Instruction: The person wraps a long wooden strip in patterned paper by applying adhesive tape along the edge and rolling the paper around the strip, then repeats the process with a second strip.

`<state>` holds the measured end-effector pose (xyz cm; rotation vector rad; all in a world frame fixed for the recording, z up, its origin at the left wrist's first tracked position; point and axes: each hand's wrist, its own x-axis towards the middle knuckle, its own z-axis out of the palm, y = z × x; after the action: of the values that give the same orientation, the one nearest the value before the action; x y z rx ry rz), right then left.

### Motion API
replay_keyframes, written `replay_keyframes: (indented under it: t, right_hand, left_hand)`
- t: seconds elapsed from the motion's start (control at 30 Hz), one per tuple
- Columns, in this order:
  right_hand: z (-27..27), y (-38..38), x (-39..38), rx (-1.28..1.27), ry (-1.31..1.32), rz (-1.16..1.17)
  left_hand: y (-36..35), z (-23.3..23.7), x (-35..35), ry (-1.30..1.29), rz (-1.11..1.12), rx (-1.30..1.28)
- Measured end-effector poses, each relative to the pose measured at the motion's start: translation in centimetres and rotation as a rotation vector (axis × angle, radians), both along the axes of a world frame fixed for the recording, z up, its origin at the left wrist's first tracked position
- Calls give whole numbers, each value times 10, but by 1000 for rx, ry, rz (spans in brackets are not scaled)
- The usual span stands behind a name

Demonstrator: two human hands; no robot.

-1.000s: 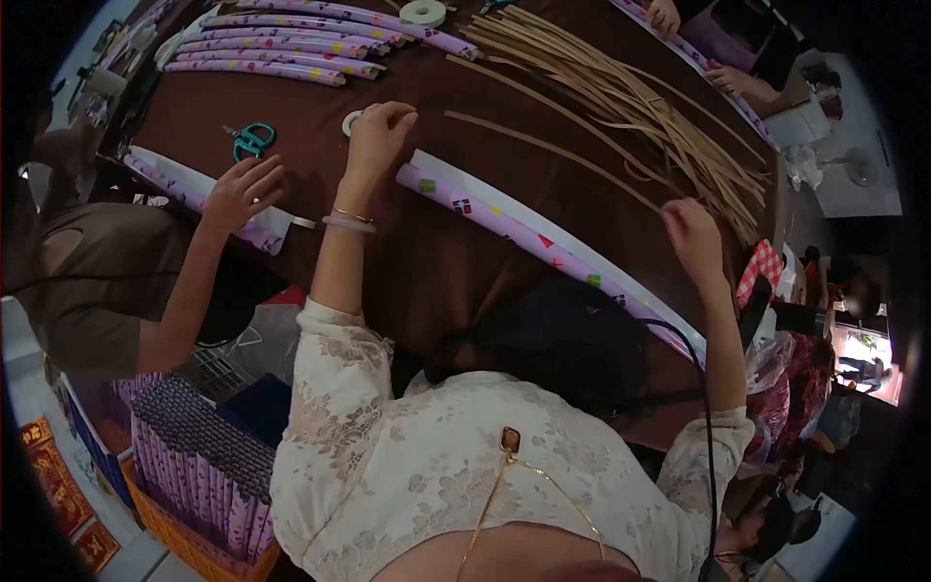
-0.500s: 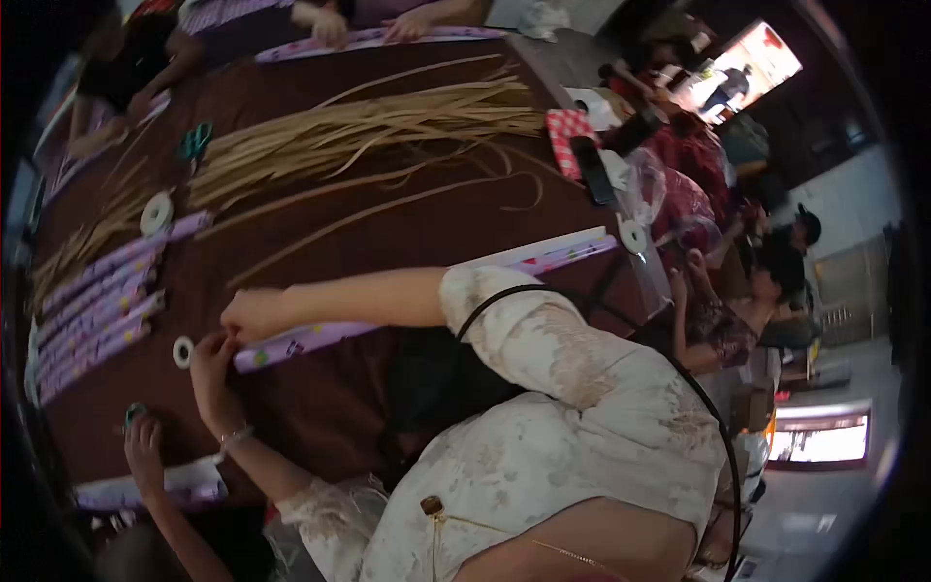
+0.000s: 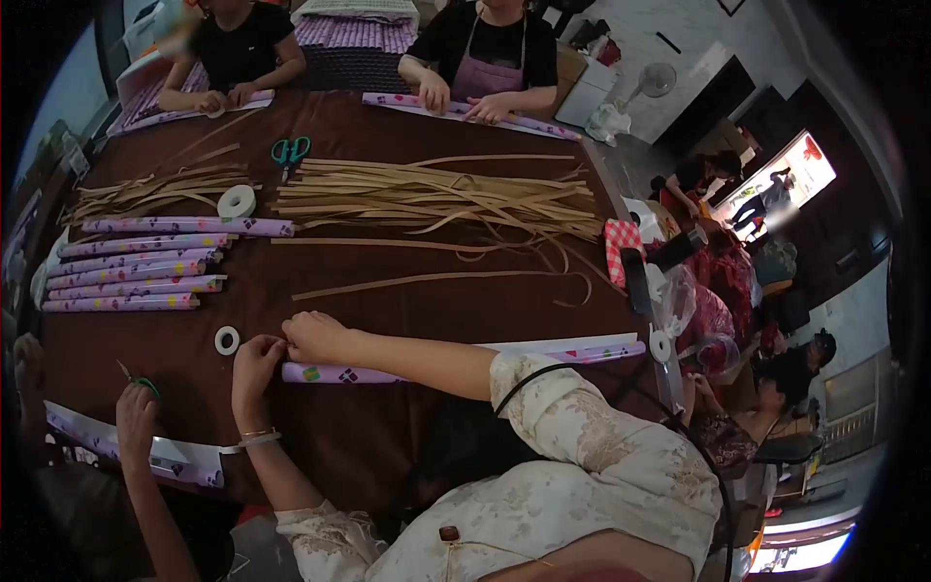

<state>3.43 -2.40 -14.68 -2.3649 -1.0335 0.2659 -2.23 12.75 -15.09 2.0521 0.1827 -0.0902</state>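
Just left of the frame's centre, the person in the lace top is bringing both hands together over the left end of a purple paper tube (image 3: pixel 337 374), which is lying across the near edge of the brown table (image 3: pixel 388 427) and running off towards the right of the frame. The left hand (image 3: pixel 254 367), the one with bangles at the wrist, is curling its fingers in and pinching the tube's end from the left. The right hand (image 3: pixel 312 338) is reaching across from the right, nearly closed, its fingertips pressing on the same end. I cannot tell whether a bit of tape is caught between them. A small tape roll (image 3: pixel 227 340) is sitting just beside the left hand, and a co-worker's hand (image 3: pixel 136 415) is working with green-handled scissors (image 3: pixel 145 386) at the lower left. Farther up, finished tubes (image 3: pixel 136 267) are lying stacked at the left, near a larger tape roll (image 3: pixel 236 201), and long pale strips (image 3: pixel 436 194) are spreading across the middle. To my eye the wrap's end is being fastened, and doing it well is a matter of holding the paper snug with one hand, keeping the edge straight along the tube, and pressing the seam flat from the end inward so that nothing is puckering or springing loose.
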Motion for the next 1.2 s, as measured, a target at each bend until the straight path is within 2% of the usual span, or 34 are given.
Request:
replay_keyframes:
  t: [0.07,0.13,0.2,0.27,0.4,0.57,0.67,0.73,0.77,0.87,1.2]
  right_hand:
    - [-2,0,-1,31,-33,-29]
    - [-2,-2,0,70,-6,-42]
    - [8,-2,2,-10,60,-8]
    - [12,-2,0,6,34,-16]
    - [12,-2,0,26,-52,-25]
    - [19,-3,0,18,51,-18]
    - [16,-2,2,-16,94,-4]
    - [21,-1,3,-53,145,-46]
    - [24,-1,3,-56,145,-30]
    - [28,-2,4,-93,148,-11]
    - [23,-3,3,-61,170,-27]
  left_hand:
    - [3,-3,-2,-81,-21,16]
    - [-3,20,-6,69,8,2]
    - [3,-3,-4,-56,-32,-38]
    - [7,-5,-1,42,-21,-67]
    - [3,-2,0,3,-44,-87]
    - [7,-4,-1,78,-22,-4]
    - [-2,15,-9,30,5,-50]
    - [2,6,-8,64,0,-116]
    - [-2,17,-9,79,7,-84]
    - [1,8,-7,67,5,-51]
    - [1,9,-8,62,11,-105]
